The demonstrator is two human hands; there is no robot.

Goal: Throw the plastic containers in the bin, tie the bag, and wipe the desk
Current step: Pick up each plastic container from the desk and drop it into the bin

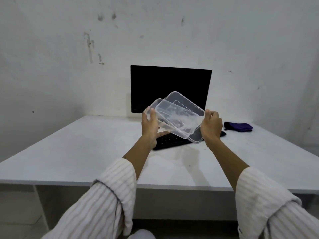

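Observation:
Clear rectangular plastic containers [177,116] are held tilted in the air above the desk, in front of the laptop. They look like two stacked pieces, one overlapping the other. My left hand [151,125] grips their left end, thumb underneath and fingers curled over the rim. My right hand [211,125] holds the right end, fingers curled at the edge. No bin or bag is in view.
A white desk [86,152] stands against a stained white wall. An open black laptop [170,88] sits at the back centre, its keyboard partly hidden behind the containers. A dark purple cloth [239,126] lies on the desk to the right.

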